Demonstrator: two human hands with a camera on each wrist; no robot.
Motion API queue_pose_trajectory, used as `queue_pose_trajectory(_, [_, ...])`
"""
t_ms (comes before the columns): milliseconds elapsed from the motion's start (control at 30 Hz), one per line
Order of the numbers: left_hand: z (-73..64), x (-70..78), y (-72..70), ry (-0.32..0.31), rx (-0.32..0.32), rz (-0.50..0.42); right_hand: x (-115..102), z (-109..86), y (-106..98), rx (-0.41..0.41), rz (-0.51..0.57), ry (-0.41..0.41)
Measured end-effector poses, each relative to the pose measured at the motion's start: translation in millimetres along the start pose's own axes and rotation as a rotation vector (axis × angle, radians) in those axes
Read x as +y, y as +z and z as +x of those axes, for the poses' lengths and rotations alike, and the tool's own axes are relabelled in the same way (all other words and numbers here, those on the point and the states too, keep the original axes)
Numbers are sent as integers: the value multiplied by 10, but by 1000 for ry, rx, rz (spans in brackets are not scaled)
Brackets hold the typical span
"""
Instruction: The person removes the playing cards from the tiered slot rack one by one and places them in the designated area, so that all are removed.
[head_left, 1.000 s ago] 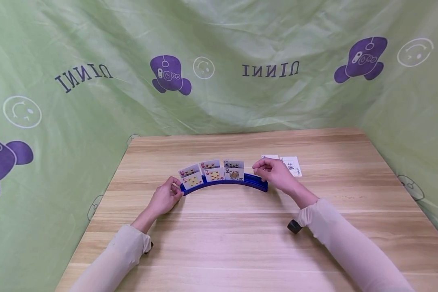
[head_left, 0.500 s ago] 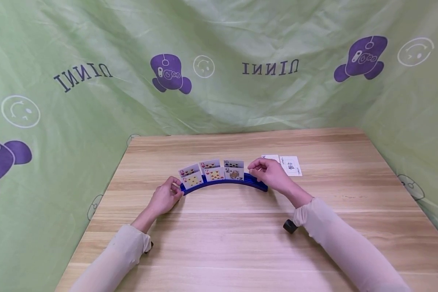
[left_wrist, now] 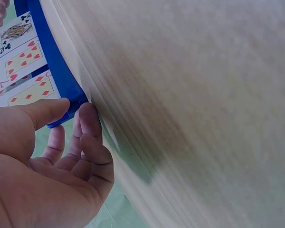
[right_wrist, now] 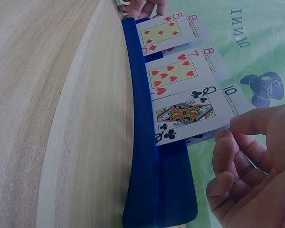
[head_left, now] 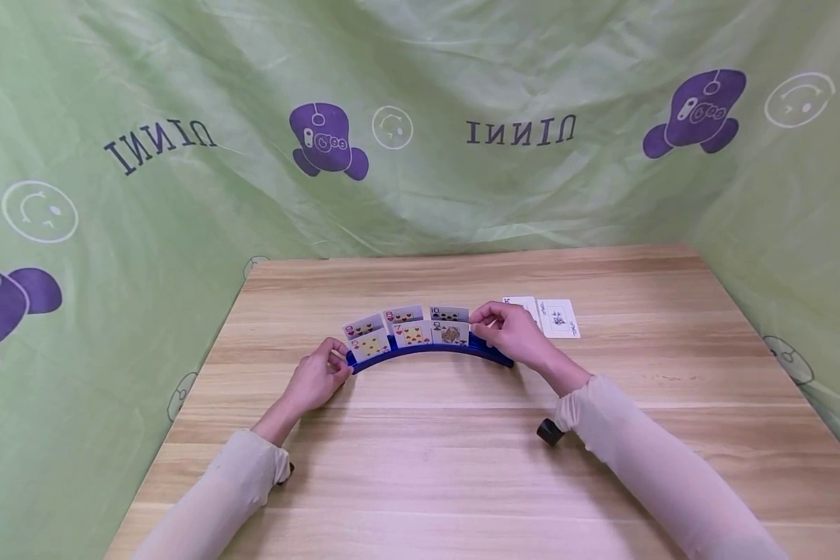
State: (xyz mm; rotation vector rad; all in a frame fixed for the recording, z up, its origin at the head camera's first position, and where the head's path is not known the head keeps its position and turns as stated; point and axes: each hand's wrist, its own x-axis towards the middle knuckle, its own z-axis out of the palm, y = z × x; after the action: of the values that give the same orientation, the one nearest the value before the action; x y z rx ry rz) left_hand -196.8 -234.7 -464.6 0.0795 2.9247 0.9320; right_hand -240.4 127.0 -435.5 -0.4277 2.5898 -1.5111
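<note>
A curved blue playing card holder (head_left: 430, 348) stands on the table with two rows of upright cards. In front are the five of diamonds (right_wrist: 161, 33), seven of hearts (right_wrist: 175, 73) and queen of clubs (right_wrist: 187, 114). Behind them rise a red nine (head_left: 361, 327), a red eight (head_left: 402, 315) and a black ten (head_left: 450, 313), partly covered. My left hand (head_left: 315, 379) pinches the holder's left end between thumb and fingers. With thumb and index fingertips, my right hand (head_left: 521, 336) pinches the upper right corner of the queen of clubs. The holder's right stretch bears no card.
Flat on the table behind my right hand lie a king (head_left: 520, 302), partly hidden, and a joker-like card (head_left: 558, 317). A green printed curtain (head_left: 420, 202) hangs around the wooden table (head_left: 420, 459).
My right hand has moved left, from above the holder's right part to the edge of the queen of clubs. The left hand and the holder have stayed in place.
</note>
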Motion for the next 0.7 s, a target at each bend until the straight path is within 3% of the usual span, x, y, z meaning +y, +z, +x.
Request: queue_pose_trajectory(700, [3, -10, -5, -5, -7, -13, -45, 22, 36, 0, -61, -12])
